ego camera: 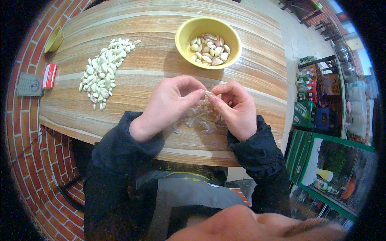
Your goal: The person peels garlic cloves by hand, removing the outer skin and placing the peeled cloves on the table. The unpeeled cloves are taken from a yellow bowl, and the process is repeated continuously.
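Observation:
Between the fingertips of both hands is a small pale garlic clove (208, 93). My left hand (176, 101) pinches its left end with thumb and forefinger, and my right hand (236, 105) grips the other end. Beneath them, thin garlic skins (206, 125) lie scattered on the wooden table. Beyond the hands stands a yellow bowl (178, 49) holding several unpeeled garlic cloves (211, 48), some with purplish skin. Off to the left, a long heap of peeled white garlic cloves (102, 72) rests directly on the tabletop.
The wood-grain table (144, 27) meets a brick wall (27, 120) on the left. A red-and-white box (49, 76) and a smaller yellow bowl (54, 39) stand by that wall. Bottle crates (306, 93) and a green-framed glass-fronted cabinet (334, 174) stand to the right.

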{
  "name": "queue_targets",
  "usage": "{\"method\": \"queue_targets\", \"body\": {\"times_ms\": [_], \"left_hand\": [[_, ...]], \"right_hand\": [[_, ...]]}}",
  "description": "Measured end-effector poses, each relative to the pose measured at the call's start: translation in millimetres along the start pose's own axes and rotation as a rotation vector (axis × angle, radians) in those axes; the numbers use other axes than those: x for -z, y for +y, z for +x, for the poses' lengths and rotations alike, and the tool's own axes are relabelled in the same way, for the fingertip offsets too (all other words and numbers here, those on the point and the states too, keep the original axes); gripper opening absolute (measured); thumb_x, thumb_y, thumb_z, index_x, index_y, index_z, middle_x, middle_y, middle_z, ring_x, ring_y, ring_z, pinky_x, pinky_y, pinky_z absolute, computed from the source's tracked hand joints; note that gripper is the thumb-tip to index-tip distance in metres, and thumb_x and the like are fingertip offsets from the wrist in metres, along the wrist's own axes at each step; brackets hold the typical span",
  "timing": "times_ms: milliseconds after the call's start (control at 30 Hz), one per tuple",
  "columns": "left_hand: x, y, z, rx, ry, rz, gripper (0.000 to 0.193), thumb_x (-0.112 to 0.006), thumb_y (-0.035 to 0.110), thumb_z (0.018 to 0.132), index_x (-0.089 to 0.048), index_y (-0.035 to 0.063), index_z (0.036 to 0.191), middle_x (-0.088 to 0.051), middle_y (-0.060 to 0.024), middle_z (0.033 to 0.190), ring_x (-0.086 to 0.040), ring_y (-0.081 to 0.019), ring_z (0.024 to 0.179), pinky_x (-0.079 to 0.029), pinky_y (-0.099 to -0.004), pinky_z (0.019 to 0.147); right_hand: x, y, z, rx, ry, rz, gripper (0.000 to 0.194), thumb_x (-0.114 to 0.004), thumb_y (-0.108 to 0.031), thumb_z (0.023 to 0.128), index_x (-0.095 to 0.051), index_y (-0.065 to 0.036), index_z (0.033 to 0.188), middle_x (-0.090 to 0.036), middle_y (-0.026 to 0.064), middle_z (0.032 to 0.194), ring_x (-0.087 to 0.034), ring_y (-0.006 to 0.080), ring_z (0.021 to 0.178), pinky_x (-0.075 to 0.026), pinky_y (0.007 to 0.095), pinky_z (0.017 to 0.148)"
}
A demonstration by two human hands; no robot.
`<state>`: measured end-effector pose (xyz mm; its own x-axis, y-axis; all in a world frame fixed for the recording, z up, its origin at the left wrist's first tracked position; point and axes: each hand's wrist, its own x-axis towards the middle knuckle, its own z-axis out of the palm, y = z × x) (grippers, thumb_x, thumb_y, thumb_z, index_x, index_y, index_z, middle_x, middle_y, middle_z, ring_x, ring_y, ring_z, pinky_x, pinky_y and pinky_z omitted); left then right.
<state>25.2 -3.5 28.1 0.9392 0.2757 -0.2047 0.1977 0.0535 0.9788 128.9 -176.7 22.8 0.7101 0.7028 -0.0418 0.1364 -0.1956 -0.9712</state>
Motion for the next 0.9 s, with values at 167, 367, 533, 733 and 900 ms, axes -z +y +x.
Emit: {"method": "queue_targets", "body": {"times_ms": [167, 367, 533, 733, 900], "left_hand": [[-1.6, -7.3, 0.0, -0.058, 0.035, 0.023, 0.014, -0.069, 0.013, 0.094, -0.070, -0.0015, 0.095, -0.070, -0.0024, 0.082, -0.063, -0.0066, 0.075, -0.053, -0.0244, 0.066], [-1.6, -14.4, 1.5, -0.026, 0.000, -0.038, 0.014, -0.067, 0.014, 0.095, -0.066, -0.0004, 0.096, -0.067, -0.0016, 0.082, -0.060, -0.0062, 0.071, -0.050, -0.0237, 0.061], [0.2, -11.1, 1.0, 0.163, -0.071, -0.308, 0.014, -0.066, 0.015, 0.096, -0.065, 0.0018, 0.101, -0.065, -0.0008, 0.082, -0.058, -0.0057, 0.070, -0.046, -0.0198, 0.058], [-0.2, -15.8, 4.2, 0.243, -0.122, -0.516, 0.012, -0.065, 0.016, 0.097, -0.064, 0.0050, 0.102, -0.064, 0.0002, 0.083, -0.057, -0.0048, 0.069, -0.046, -0.0187, 0.058], [9.3, -17.6, 12.0, 0.028, 0.011, -0.432, 0.009, -0.065, 0.015, 0.097, -0.066, 0.0052, 0.096, -0.062, 0.0002, 0.081, -0.059, -0.0080, 0.074, -0.049, -0.0249, 0.064]], "right_hand": [[0.2, -0.7, 1.2, -0.089, -0.033, 0.229, 0.015, -0.076, -0.013, 0.090, -0.069, -0.002, 0.097, -0.069, 0.0030, 0.085, -0.062, 0.0090, 0.079, -0.052, 0.0256, 0.072], [4.7, 4.0, 5.8, -0.158, -0.168, 0.299, 0.012, -0.071, -0.005, 0.094, -0.065, -0.002, 0.104, -0.071, 0.0053, 0.098, -0.064, 0.0080, 0.085, -0.052, 0.0226, 0.074], [4.8, 2.4, 4.6, -0.043, -0.194, 0.254, 0.014, -0.072, -0.003, 0.093, -0.065, -0.003, 0.105, -0.069, 0.0028, 0.099, -0.063, 0.0071, 0.084, -0.051, 0.0219, 0.073], [4.6, -1.9, 1.3, 0.329, -0.085, -0.263, 0.019, -0.071, -0.004, 0.094, -0.066, -0.004, 0.111, -0.064, -0.0008, 0.099, -0.053, 0.0044, 0.072, -0.045, 0.0197, 0.065], [0.3, -1.3, 4.0, -0.005, -0.128, 0.361, 0.022, -0.066, -0.008, 0.098, -0.065, -0.003, 0.120, -0.064, -0.0009, 0.097, -0.043, 0.0034, 0.063, -0.036, 0.0196, 0.056]]}}
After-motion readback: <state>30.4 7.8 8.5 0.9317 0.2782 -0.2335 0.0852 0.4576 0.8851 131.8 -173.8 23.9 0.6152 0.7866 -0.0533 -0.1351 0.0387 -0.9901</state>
